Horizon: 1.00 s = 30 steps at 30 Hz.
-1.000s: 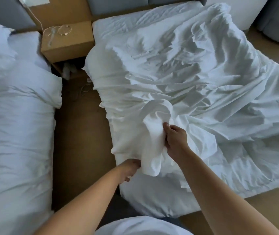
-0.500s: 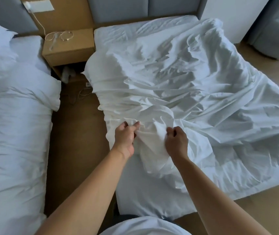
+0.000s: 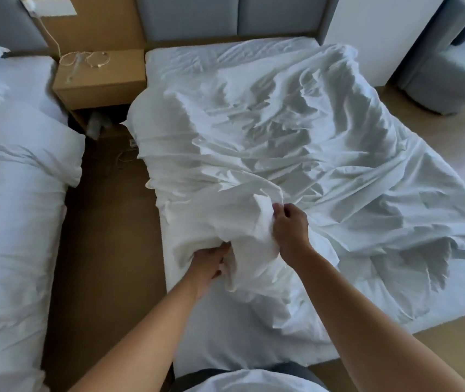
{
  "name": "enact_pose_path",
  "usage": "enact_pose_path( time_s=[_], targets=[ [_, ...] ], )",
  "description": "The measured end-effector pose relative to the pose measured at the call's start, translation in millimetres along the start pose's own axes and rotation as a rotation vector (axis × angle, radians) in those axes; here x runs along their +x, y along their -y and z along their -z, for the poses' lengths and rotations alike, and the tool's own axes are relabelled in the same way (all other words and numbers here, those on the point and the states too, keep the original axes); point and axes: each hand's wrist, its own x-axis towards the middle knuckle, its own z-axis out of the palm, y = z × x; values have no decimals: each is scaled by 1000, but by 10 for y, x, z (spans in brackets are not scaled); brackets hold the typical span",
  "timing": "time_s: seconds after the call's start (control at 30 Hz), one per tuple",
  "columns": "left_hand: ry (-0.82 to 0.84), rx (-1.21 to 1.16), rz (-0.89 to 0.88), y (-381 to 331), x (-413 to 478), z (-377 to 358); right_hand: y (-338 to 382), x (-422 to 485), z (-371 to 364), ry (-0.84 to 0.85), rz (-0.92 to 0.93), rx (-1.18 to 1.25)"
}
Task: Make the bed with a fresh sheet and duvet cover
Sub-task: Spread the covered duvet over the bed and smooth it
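- Head view: a person stands at the near left corner of a bed (image 3: 225, 343) and both bare arms reach forward onto it.
- A large piece of white bed linen (image 3: 310, 154) lies crumpled over most of the bed. It is heaped in folds from near the head end to the right side, and one edge hangs past the right side of the mattress. Whether it is the sheet or the duvet cover cannot be told.
- The left hand (image 3: 211, 264) is low at the near left edge of the linen. Its fingers are curled into a bunch of the cloth and partly buried in it.
- The right hand (image 3: 290, 230) is a little further up the bed and just right of the left. Its fingers (image 3: 283, 212) and thumb are together, pinching a raised fold of the same linen.
- The fold stands up between the two hands and drapes down toward the left hand.
- The mattress surface shows white and bare at the near end and in a strip by the grey headboard (image 3: 225, 15).
- A wooden nightstand (image 3: 101, 80) stands left of the bed's head, with a loose white cable (image 3: 84, 59) coiled on top.
- A second bed (image 3: 13, 222), covered in white bedding, is at the left across a strip of brown floor (image 3: 106, 250).
- A grey upholstered seat (image 3: 446, 77) stands at the far right.
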Motion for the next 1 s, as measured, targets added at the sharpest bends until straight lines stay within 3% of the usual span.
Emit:
enact_pose_path(
  time_s=[0.1, 0.2, 0.3, 0.37, 0.43, 0.5, 0.6, 0.7, 0.8, 0.9, 1.0],
  targets=[
    [115, -156, -208, -419, 70, -303, -33, 172, 128, 146, 69, -114],
    [80, -185, -359, -698, 58, -553, -16, 318, 156, 214, 107, -145],
    [-123, 22, -464, -795, 44, -738, -26, 311, 149, 278, 94, -133],
    [-124, 248, -534, -783, 20, -795, -63, 302, 152, 281, 30, -63],
    [-99, 464, -510, -706, -7, -841, -101, 299, 148, 281, -27, 4],
    [-230, 510, -475, -625, 0, -853, -129, 300, 127, 329, -42, 53],
    [-540, 292, -437, -607, 36, -755, -156, 361, 123, 393, 22, 79],
    [-645, 116, -440, -677, 41, -680, -256, 444, 159, 392, 63, 49],
    [-646, 159, -468, -710, 69, -705, -444, 435, 210, 404, 81, -101],
    [-602, 241, -474, -637, 97, -726, -526, 450, 264, 536, 60, -298],
    [-491, 267, -478, -571, 68, -653, -436, 498, 274, 606, -63, -183]
  ],
)
